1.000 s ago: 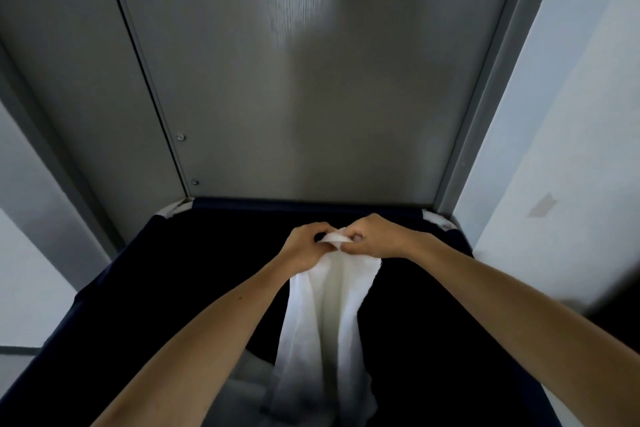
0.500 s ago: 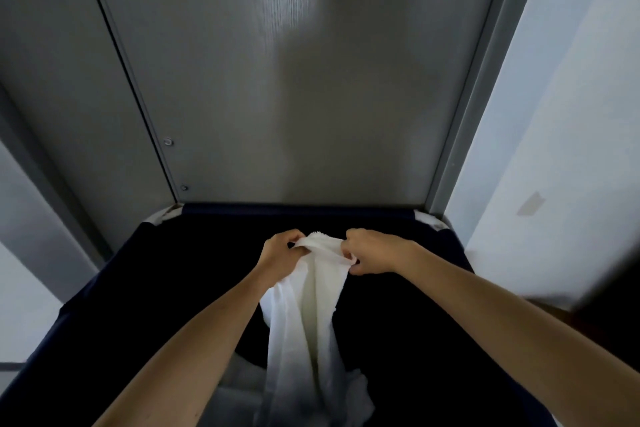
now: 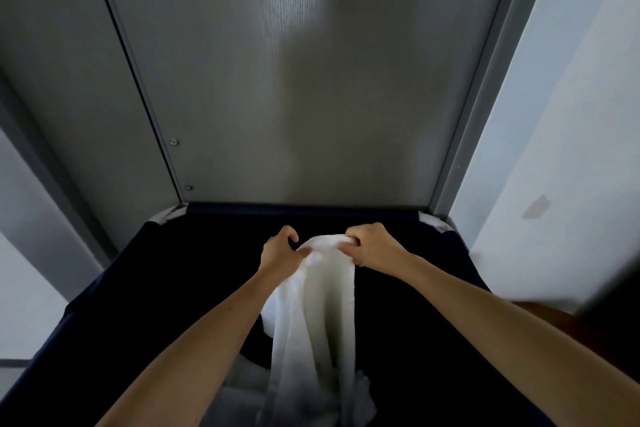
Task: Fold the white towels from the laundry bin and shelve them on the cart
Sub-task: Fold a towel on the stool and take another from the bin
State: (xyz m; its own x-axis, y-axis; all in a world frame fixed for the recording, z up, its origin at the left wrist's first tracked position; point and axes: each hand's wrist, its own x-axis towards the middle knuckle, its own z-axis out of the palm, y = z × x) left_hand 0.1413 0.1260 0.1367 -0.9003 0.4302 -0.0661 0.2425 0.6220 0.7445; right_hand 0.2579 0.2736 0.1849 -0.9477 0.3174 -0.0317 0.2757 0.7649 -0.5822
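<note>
Head view: left hand point(image 3: 280, 252) and right hand point(image 3: 372, 246) pinching white towel point(image 3: 320, 305) top edge above laundry bin point(image 3: 180, 288); spreading step; next, finding corners.

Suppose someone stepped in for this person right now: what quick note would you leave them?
Left hand: grips the top edge of the white towel.
Right hand: grips the same edge, close beside the left.
Towel: hangs from both hands down into the dark laundry bin; more white cloth lies at the bottom.
Done: one towel held up; no fold made yet.
Left: spread it, fold it, shelve it on the cart, which is not in view; then the rest.
</note>
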